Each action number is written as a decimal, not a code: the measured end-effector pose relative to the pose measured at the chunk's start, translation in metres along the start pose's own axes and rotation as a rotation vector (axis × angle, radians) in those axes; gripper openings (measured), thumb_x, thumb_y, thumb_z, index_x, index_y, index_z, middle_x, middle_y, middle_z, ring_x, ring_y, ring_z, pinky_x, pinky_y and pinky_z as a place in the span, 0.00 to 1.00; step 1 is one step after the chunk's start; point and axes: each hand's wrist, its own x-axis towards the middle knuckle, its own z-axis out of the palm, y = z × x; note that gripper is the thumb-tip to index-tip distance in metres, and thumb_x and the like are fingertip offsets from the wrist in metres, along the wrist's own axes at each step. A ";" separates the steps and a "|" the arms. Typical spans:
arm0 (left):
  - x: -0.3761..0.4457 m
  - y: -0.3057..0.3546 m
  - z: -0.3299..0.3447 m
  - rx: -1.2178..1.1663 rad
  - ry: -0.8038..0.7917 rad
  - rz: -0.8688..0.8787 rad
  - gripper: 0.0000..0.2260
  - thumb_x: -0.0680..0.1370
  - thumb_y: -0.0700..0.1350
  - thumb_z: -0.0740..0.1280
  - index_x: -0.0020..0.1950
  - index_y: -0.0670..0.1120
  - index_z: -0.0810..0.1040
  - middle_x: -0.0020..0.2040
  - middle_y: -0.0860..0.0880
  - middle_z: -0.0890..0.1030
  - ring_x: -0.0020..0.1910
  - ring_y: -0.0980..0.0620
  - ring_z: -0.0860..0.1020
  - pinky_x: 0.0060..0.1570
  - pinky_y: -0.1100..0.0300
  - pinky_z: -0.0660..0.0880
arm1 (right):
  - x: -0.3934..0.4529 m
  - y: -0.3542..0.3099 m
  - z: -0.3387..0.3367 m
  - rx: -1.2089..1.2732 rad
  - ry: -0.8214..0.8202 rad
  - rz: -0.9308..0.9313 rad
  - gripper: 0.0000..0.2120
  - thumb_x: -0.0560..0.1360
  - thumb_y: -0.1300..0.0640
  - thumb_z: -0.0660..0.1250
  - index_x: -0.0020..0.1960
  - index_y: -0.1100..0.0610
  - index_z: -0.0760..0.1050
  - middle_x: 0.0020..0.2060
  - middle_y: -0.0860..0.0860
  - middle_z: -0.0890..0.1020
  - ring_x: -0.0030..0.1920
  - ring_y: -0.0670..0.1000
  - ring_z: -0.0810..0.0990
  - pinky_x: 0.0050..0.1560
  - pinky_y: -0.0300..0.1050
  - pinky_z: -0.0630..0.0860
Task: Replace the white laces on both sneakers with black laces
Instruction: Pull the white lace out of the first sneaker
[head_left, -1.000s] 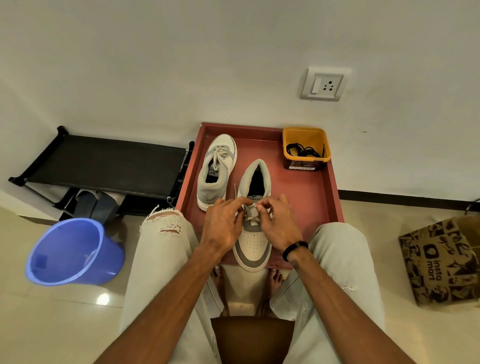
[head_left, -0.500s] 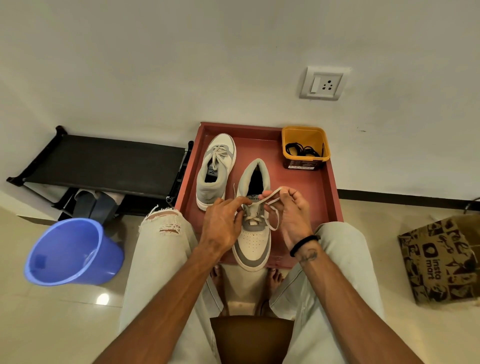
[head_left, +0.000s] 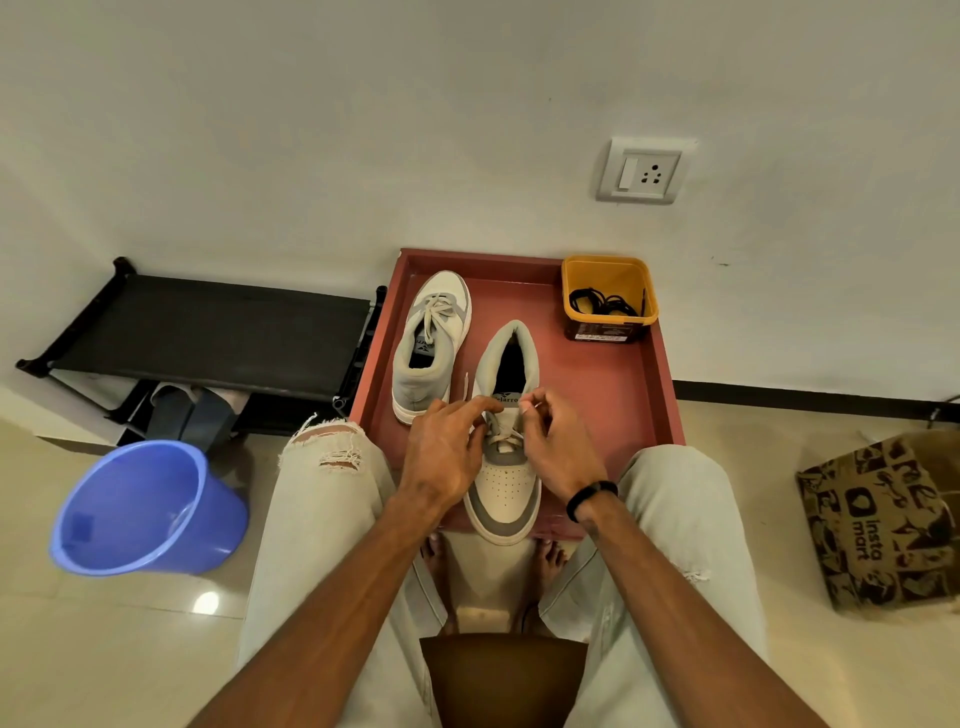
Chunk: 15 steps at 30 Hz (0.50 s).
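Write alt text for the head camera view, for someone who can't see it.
Seen from above, a seated person's left hand and right hand work the white lace on the near sneaker in a red tray. A second sneaker, still white-laced, lies beside it, and black laces sit in a yellow tub.

The brown paper bag (head_left: 878, 525) says "insta mart"; the near sneaker (head_left: 506, 431) tongue label is half covered, maybe "...larro".

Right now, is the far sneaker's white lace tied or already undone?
Tied. The far sneaker keeps its white lace crossed and knotted in a bow; both hands work the near sneaker instead.
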 end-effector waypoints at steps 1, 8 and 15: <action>0.000 0.000 0.000 0.001 -0.001 0.002 0.16 0.79 0.40 0.71 0.64 0.55 0.79 0.50 0.53 0.85 0.46 0.51 0.76 0.44 0.55 0.76 | -0.001 -0.002 0.000 -0.061 -0.023 -0.032 0.04 0.84 0.55 0.60 0.53 0.52 0.74 0.40 0.48 0.80 0.39 0.45 0.78 0.38 0.35 0.72; 0.001 -0.002 0.003 -0.004 0.001 0.005 0.16 0.79 0.40 0.70 0.65 0.54 0.79 0.50 0.54 0.85 0.46 0.51 0.76 0.45 0.56 0.76 | -0.003 -0.006 -0.001 -0.304 -0.106 -0.172 0.08 0.81 0.61 0.62 0.58 0.56 0.78 0.49 0.52 0.81 0.49 0.51 0.80 0.51 0.48 0.78; 0.000 -0.003 0.002 -0.036 -0.004 -0.008 0.17 0.79 0.40 0.71 0.65 0.55 0.79 0.50 0.55 0.85 0.47 0.52 0.76 0.45 0.56 0.77 | -0.004 0.001 -0.002 -0.426 -0.185 -0.198 0.08 0.81 0.60 0.65 0.57 0.56 0.82 0.47 0.49 0.71 0.49 0.49 0.71 0.48 0.38 0.66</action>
